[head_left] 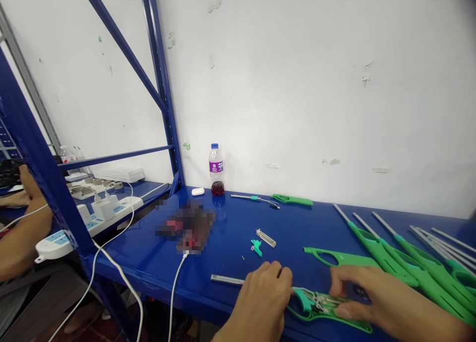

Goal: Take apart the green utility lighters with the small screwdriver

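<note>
A utility lighter with its green casing opened (320, 318) lies at the table's front edge, its wires and clear inner parts showing. My left hand (262, 300) is closed over its neck, and the metal tube (226, 279) sticks out to the left; the fingertips are hidden. My right hand (372, 297) grips the handle end, thumb and forefinger on the inner parts. Just behind lies a loose green casing half (345, 257). A teal trigger piece (256, 248) and a clear fuel tank (266, 238) rest farther back, with a tiny pin (243, 257) nearby.
Several green lighters (394, 255) lie at the right. At the back are a lighter tube (245, 197), another green casing (293, 199), a drink bottle (216, 171) and a white case (198, 191). A white cable (174, 287) hangs over the front edge. Another person's arm (29, 233) is at the left.
</note>
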{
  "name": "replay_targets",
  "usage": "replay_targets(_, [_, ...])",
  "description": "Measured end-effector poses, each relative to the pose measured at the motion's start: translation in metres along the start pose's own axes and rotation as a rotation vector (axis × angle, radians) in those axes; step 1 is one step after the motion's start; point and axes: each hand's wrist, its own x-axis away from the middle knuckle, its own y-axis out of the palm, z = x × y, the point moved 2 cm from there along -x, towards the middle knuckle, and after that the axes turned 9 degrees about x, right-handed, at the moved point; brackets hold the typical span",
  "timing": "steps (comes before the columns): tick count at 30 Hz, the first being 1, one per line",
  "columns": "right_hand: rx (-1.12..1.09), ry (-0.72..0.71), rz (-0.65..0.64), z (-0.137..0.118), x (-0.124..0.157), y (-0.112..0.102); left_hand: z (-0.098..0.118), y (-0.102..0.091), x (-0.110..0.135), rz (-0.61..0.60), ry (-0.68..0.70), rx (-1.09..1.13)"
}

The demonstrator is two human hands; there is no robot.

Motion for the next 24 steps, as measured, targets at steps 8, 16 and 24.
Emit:
replay_targets(8, [-0.006,0.022,-0.043,0.003,-0.005,0.002,0.000,-0.008,0.007,0.041,-0.017,0.063])
replay_targets(16, [0.009,0.116,-0.044,-0.011,0.000,-0.004,-0.051,-0.061,0.016,0.264,-0.158,0.087])
replay_targets(24, [-0.054,0.072,-0.047,-0.016,0.002,-0.006,-0.092,-0.072,0.015,0.226,-0.357,-0.066])
